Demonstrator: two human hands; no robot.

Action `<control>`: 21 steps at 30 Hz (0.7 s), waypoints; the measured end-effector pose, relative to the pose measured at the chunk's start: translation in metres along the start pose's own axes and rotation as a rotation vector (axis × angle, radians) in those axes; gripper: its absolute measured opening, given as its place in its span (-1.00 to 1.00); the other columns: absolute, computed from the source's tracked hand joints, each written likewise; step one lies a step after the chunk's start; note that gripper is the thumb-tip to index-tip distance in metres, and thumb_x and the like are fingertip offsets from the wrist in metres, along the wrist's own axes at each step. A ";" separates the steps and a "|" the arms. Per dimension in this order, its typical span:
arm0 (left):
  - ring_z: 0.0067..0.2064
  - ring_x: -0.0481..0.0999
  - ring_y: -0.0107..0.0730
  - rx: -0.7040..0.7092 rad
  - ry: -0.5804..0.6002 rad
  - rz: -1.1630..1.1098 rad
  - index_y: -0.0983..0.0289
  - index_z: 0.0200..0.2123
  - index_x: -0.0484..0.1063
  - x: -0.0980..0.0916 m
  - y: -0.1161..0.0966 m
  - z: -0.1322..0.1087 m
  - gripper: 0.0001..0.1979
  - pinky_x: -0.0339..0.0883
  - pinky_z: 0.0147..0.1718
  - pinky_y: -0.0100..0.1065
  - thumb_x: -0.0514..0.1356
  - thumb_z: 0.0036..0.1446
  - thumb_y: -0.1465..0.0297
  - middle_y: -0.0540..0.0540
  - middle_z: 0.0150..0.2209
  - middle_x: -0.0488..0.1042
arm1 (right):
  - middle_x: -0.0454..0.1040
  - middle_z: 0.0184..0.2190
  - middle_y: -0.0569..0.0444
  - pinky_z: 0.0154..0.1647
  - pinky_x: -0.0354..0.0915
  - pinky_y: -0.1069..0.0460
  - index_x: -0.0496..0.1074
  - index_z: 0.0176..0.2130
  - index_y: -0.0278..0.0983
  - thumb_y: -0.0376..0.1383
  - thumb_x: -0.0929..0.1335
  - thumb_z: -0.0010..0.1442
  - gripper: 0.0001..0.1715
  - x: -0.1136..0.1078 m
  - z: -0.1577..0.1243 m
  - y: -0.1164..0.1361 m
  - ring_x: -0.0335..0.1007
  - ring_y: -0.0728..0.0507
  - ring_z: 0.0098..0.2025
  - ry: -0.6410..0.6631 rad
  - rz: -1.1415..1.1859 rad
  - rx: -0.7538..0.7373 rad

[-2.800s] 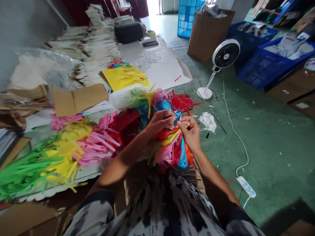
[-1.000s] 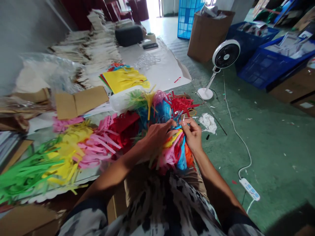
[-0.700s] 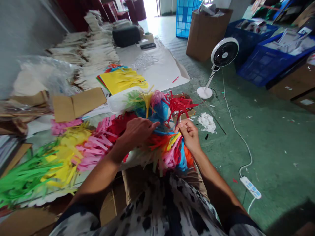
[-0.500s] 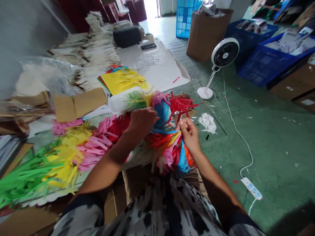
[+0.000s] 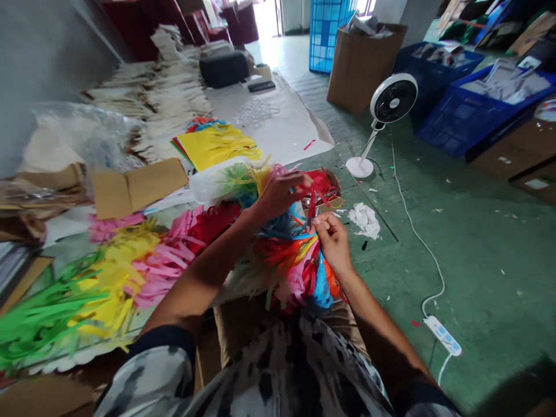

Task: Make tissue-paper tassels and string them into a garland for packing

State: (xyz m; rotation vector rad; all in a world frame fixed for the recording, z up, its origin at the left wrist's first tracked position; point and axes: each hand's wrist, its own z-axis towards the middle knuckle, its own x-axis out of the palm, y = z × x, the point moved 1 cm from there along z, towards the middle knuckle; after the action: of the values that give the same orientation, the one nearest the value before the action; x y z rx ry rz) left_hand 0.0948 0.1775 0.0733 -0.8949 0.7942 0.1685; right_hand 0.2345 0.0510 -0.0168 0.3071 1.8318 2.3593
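A garland of fringed tassels in orange, pink, red and blue (image 5: 299, 272) lies across my lap, with a light blue cord (image 5: 299, 236) along its top. My right hand (image 5: 333, 234) is closed in a pinch at the cord's right end, on the base of a red tassel (image 5: 311, 202). My left hand (image 5: 284, 191) reaches over the blue fringe (image 5: 282, 225). Its fingers are stretched out at the red strips and somewhat blurred; whether they touch them I cannot tell.
Pink fringe (image 5: 160, 272), yellow fringe (image 5: 104, 289) and green fringe (image 5: 39, 324) lie on the left. Yellow fringed sheets (image 5: 212, 145) sit ahead, beside a white tray (image 5: 202, 185). A fan (image 5: 360, 167), crumpled white paper (image 5: 365, 220) and a power strip (image 5: 442, 336) are on the floor.
My left hand has moved right and up, from a closed fist to stretched fingers at the red strips. The spread red strips are now drawn closer together. My right hand keeps its pinch.
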 end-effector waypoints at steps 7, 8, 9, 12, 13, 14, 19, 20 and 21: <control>-0.36 0.52 -0.41 -0.039 -0.113 -0.106 0.22 -0.21 0.55 -0.019 -0.024 -0.032 -0.82 0.29 -0.36 -0.40 0.22 0.35 0.26 0.05 -0.31 0.58 | 0.48 -0.47 0.16 -0.31 0.28 -0.01 0.45 -0.32 -0.14 0.05 0.39 0.38 -0.63 0.001 -0.002 0.000 0.35 -0.10 -0.42 -0.031 0.014 0.016; -0.31 0.54 -0.38 -0.035 -0.070 0.015 0.22 -0.24 0.57 -0.017 -0.024 -0.038 -0.82 0.29 -0.32 -0.40 0.20 0.35 0.29 0.06 -0.28 0.60 | 0.48 -0.47 0.17 -0.31 0.27 -0.01 0.45 -0.32 -0.14 0.04 0.40 0.38 -0.64 0.001 -0.003 0.000 0.34 -0.10 -0.42 -0.039 0.017 0.019; -0.27 0.56 -0.35 -0.041 -0.032 0.104 0.22 -0.26 0.59 -0.014 -0.024 -0.044 -0.80 0.28 -0.29 -0.39 0.18 0.36 0.31 0.08 -0.26 0.62 | 0.48 -0.47 0.17 -0.31 0.27 0.00 0.46 -0.31 -0.14 0.03 0.41 0.37 -0.65 0.001 -0.003 0.000 0.33 -0.09 -0.43 -0.047 0.020 0.022; -0.25 0.58 -0.31 -0.107 0.034 0.139 0.22 -0.28 0.60 0.002 -0.019 -0.057 -0.78 0.28 -0.29 -0.39 0.16 0.34 0.35 0.11 -0.27 0.64 | 0.48 -0.47 0.18 -0.34 0.27 0.00 0.47 -0.28 -0.14 0.03 0.43 0.35 -0.67 0.001 -0.003 0.000 0.33 -0.08 -0.44 -0.064 0.036 0.039; -0.29 0.57 -0.33 -0.138 0.047 0.088 0.22 -0.29 0.59 0.008 -0.017 -0.061 -0.80 0.27 -0.32 -0.39 0.16 0.32 0.36 0.09 -0.31 0.63 | 0.48 -0.47 0.18 -0.34 0.28 -0.01 0.47 -0.26 -0.14 0.03 0.43 0.34 -0.67 0.001 -0.003 0.000 0.34 -0.09 -0.45 -0.066 0.043 0.047; -0.36 0.54 -0.37 -0.174 0.058 0.013 0.23 -0.30 0.59 0.015 -0.014 -0.063 -0.81 0.26 -0.35 -0.40 0.17 0.30 0.36 0.07 -0.36 0.61 | 0.49 -0.46 0.18 -0.35 0.29 -0.01 0.47 -0.24 -0.14 0.04 0.44 0.33 -0.68 0.001 -0.003 0.000 0.35 -0.09 -0.45 -0.068 0.052 0.055; -0.58 0.32 -0.54 -0.309 0.110 -0.492 0.27 -0.24 0.50 0.037 -0.006 -0.068 -0.84 0.18 -0.52 -0.44 0.22 0.21 0.29 -0.02 -0.44 0.57 | 0.53 -0.46 0.17 -0.32 0.37 -0.02 0.45 -0.18 -0.12 0.01 0.46 0.28 -0.70 0.002 -0.002 -0.003 0.48 -0.13 -0.40 -0.070 0.112 0.086; -0.57 0.31 -0.56 -0.312 0.109 -0.538 0.28 -0.25 0.48 0.038 -0.005 -0.068 -0.83 0.17 -0.52 -0.44 0.23 0.20 0.29 -0.02 -0.44 0.56 | 0.54 -0.46 0.17 -0.31 0.38 -0.02 0.45 -0.19 -0.12 0.00 0.47 0.28 -0.71 0.002 -0.002 -0.003 0.49 -0.13 -0.39 -0.069 0.124 0.090; -0.57 0.30 -0.56 -0.309 0.109 -0.551 0.28 -0.28 0.46 0.038 -0.005 -0.068 -0.84 0.16 -0.52 -0.45 0.23 0.20 0.29 -0.03 -0.46 0.53 | 0.54 -0.46 0.17 -0.30 0.38 -0.02 0.45 -0.19 -0.13 -0.02 0.47 0.28 -0.72 0.002 -0.002 -0.003 0.50 -0.12 -0.39 -0.068 0.135 0.093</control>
State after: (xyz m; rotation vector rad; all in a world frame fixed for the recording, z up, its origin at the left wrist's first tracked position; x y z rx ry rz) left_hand 0.0867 0.1158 0.0255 -1.3924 0.6031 -0.2514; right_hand 0.2318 0.0500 -0.0204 0.5313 1.9505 2.3207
